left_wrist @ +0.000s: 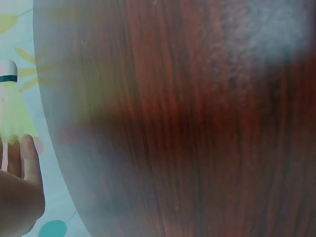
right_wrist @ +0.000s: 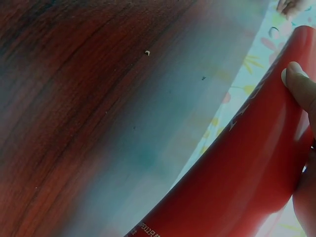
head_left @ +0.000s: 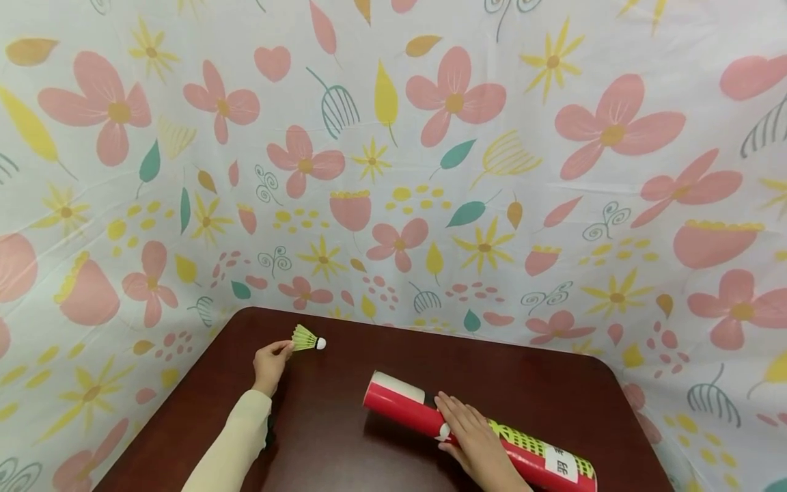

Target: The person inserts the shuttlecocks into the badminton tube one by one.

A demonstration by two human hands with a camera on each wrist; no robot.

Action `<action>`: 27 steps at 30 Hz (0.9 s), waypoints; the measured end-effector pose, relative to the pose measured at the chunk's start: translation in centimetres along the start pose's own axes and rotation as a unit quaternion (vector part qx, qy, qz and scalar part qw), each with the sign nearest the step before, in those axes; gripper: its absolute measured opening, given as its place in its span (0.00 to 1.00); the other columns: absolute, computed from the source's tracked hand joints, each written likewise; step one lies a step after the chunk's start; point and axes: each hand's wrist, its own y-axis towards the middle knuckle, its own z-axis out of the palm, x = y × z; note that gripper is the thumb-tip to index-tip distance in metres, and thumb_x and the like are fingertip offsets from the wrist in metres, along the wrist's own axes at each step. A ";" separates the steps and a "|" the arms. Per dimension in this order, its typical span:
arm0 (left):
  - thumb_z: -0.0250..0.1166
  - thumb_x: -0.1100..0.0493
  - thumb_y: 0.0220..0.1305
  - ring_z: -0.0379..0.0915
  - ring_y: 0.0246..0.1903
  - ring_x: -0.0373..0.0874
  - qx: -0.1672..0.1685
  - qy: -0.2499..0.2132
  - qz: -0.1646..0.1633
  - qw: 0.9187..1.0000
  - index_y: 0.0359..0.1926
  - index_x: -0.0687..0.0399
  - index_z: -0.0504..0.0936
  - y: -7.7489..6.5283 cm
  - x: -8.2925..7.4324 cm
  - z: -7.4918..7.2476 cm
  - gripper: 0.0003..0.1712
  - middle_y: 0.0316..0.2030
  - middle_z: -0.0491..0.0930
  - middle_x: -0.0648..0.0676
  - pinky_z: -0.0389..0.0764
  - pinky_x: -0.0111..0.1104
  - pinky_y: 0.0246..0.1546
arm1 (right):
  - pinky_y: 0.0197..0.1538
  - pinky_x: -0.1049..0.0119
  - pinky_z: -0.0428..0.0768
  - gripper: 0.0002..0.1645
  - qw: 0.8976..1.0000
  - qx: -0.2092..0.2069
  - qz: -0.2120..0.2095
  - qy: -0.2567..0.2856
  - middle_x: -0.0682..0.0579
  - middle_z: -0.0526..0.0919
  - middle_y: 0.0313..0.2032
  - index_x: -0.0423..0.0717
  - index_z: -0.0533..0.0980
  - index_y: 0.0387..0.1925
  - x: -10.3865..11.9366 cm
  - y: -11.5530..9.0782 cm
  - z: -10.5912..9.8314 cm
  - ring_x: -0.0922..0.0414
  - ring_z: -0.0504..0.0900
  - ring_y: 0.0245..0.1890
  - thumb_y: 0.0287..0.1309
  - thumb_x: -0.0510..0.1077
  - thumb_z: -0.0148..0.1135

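Observation:
A yellow-green shuttlecock (head_left: 304, 339) with a white cork and a dark band is near the table's far left corner. My left hand (head_left: 269, 367) pinches it by the skirt's edge, the cork pointing right in the head view. At the left wrist view's edge, the fingertips (left_wrist: 29, 143) meet the skirt below the upright cork. My right hand (head_left: 475, 437) grips a red shuttlecock tube (head_left: 399, 410) around its middle, fingers over the top. The tube slants from centre to lower right, a white label near its lower end. In the right wrist view the thumb (right_wrist: 300, 85) presses the red side.
A dark reddish-brown wooden table (head_left: 332, 410) with rounded corners lies under both hands. Right behind its far edge hangs a white curtain (head_left: 393, 205) printed with flowers and leaves, which also encloses the left and right sides.

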 end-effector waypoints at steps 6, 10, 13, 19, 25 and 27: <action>0.64 0.58 0.65 0.79 0.48 0.57 0.001 -0.005 0.000 1.000 0.49 0.65 0.83 -0.6 -0.7 0.4 0.17 0.49 0.81 0.65 0.77 0.47 0.50 | 0.69 0.68 0.54 0.52 0.999 -0.025 -0.020 -0.012 0.51 0.68 0.67 0.47 0.63 0.70 -0.3 0.1 -0.1 0.55 0.68 0.65 0.45 0.54 0.75; 0.65 0.58 0.64 0.81 0.45 0.54 -0.002 -0.011 0.017 1.000 0.47 0.64 0.84 -1.4 -1.4 0.7 0.15 0.46 0.82 0.63 0.80 0.43 0.45 | 0.70 0.72 0.48 0.45 0.999 -0.026 -0.023 -0.007 0.51 0.68 0.67 0.49 0.61 0.71 -0.4 0.0 -0.2 0.55 0.68 0.65 0.57 0.63 0.60; 0.67 0.58 0.62 0.81 0.41 0.48 -0.014 -0.014 0.032 0.999 0.44 0.63 0.86 -2.1 -1.7 0.8 0.13 0.44 0.83 0.62 0.81 0.34 0.39 | 0.66 0.61 0.64 0.44 0.999 -0.019 -0.023 -0.013 0.51 0.68 0.67 0.49 0.61 0.71 -0.4 0.0 -0.3 0.55 0.68 0.65 0.60 0.68 0.51; 0.68 0.56 0.62 0.79 0.43 0.46 -0.011 -0.011 0.050 0.999 0.44 0.60 0.86 -3.5 -2.3 1.0 0.14 0.44 0.84 0.60 0.76 0.24 0.35 | 0.60 0.51 0.71 0.50 1.000 -0.012 -0.021 -0.015 0.50 0.68 0.67 0.47 0.61 0.71 -0.4 0.2 -0.5 0.53 0.69 0.64 0.49 0.56 0.72; 0.69 0.57 0.60 0.78 0.39 0.38 -0.005 -0.024 0.061 0.998 0.41 0.61 0.87 -5.5 -3.4 1.2 0.12 0.42 0.85 0.59 0.76 0.24 0.35 | 0.67 0.63 0.63 0.45 0.999 -0.027 -0.028 -0.014 0.50 0.69 0.66 0.47 0.62 0.70 -0.6 0.1 -0.4 0.54 0.69 0.64 0.61 0.70 0.43; 0.70 0.58 0.59 0.78 0.38 0.39 0.001 -0.031 0.070 0.997 0.40 0.62 0.87 -6.1 -3.6 1.4 0.12 0.41 0.85 0.60 0.76 0.23 0.35 | 0.70 0.71 0.52 0.46 0.999 -0.034 -0.030 -0.010 0.50 0.69 0.66 0.47 0.62 0.70 -0.6 0.1 -0.3 0.54 0.69 0.64 0.61 0.71 0.34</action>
